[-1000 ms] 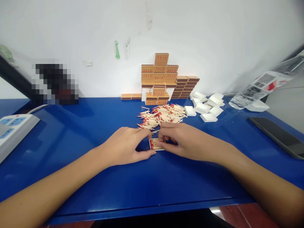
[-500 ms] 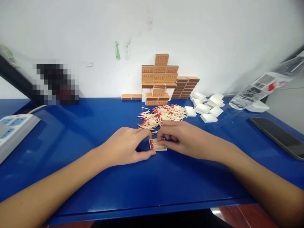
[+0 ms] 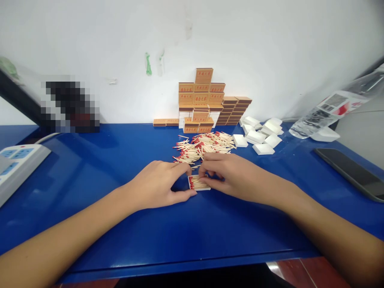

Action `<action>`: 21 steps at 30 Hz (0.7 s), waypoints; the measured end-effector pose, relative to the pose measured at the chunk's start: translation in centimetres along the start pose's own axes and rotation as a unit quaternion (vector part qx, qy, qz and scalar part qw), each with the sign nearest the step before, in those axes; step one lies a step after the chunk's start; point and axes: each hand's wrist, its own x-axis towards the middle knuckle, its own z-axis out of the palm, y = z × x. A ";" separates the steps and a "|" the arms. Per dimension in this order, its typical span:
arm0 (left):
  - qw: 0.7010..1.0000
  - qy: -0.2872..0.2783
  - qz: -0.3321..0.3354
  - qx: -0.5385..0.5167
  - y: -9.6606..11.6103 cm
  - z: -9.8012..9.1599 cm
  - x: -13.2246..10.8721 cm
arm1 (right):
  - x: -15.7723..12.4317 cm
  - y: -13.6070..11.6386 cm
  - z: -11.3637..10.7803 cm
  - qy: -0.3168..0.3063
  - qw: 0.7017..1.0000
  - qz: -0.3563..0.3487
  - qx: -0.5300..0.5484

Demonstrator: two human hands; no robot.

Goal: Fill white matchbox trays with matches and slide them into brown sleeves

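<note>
A small white matchbox tray (image 3: 192,188) lies on the blue table, filled with red-tipped matches (image 3: 196,183). My left hand (image 3: 162,184) steadies the tray's left end, with the thumb at its near corner and the forefinger at its far corner. Over the right part of the tray, my right hand (image 3: 222,172) pinches at the matches with thumb and fingertips; its fingers cover that end. Just beyond both hands spreads a heap of loose matches (image 3: 213,142), heads mostly to the left.
Stacked matchboxes (image 3: 201,98) stand against the wall behind the heap. White empty trays (image 3: 264,149) lie piled to the right. Farther right are a plastic bottle (image 3: 327,106) and a phone (image 3: 351,172). A power strip (image 3: 27,164) sits at the left edge.
My right fingertips have shifted very slightly over the matches in the tray. The left hand keeps its place.
</note>
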 end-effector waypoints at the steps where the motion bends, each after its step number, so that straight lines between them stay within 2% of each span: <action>1: 1.000 0.000 0.000 -0.001 0.0 0.0 0.0 | 0.0 0.0 0.0 0.000 1.000 0.001 -0.002; 21: 1.000 0.000 -0.001 0.001 0.1 0.0 0.1 | 0.0 0.1 0.0 -0.012 1.000 0.003 -0.012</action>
